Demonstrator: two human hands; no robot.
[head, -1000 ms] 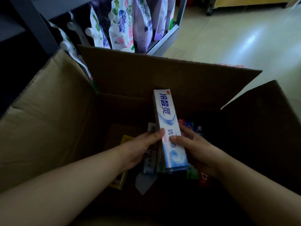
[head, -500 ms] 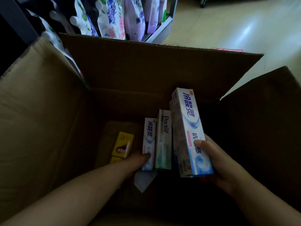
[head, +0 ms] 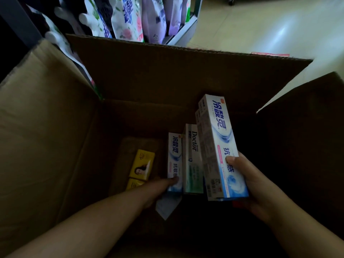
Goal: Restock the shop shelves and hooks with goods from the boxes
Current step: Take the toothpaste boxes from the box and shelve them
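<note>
Right hand grips toothpaste box above carton; left hand touches smaller box, grip unclear

The brown corrugated cardboard box was plain and unprinted. The long white toothpaste carton carried blue lettering and a blue swirl (a thin pink stripe ran alongside). The white carton with green shading read "Doctor". The small yellow packet showed a portrait. The floral-printed refill pouches were white, pink and purple.

Left hand released the toothpaste box, reaching deeper.
</note>
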